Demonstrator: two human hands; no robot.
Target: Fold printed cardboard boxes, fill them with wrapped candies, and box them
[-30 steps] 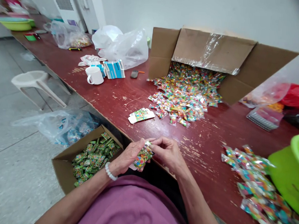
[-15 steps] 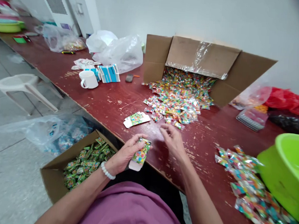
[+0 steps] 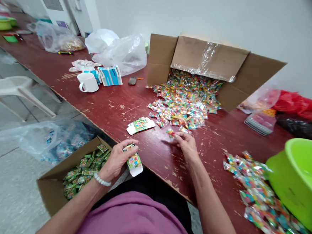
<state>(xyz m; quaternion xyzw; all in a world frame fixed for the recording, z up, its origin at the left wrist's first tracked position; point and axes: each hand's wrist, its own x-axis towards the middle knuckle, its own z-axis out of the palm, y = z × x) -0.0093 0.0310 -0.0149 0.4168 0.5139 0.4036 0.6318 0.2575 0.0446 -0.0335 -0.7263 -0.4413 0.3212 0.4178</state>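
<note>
My left hand [image 3: 119, 157] grips a small green printed candy box [image 3: 134, 162] by its upper end, with a white flap at the lower end, over the table's front edge. Between the fingertips of my right hand [image 3: 185, 143] is a small wrapped candy packet [image 3: 170, 133], just above the table. A pile of such packets [image 3: 185, 112] spills from a large cardboard box [image 3: 210, 58] lying on its side. Left of the packet, a few flattened green cartons [image 3: 140, 125] rest on the red table [image 3: 108, 110].
Below the table at left, an open carton [image 3: 49, 184] holds many green boxes, beside a clear plastic bag [image 3: 63, 139]. A white mug [image 3: 88, 82] stands further back. At right are a green basin [image 3: 293, 176] and more candy packets [image 3: 260, 195]. A white stool [image 3: 21, 86] stands left.
My right hand now has a candy packet in its fingertips, where none showed before. My left hand has shifted left with the green box, whose white end now points more to the right.
</note>
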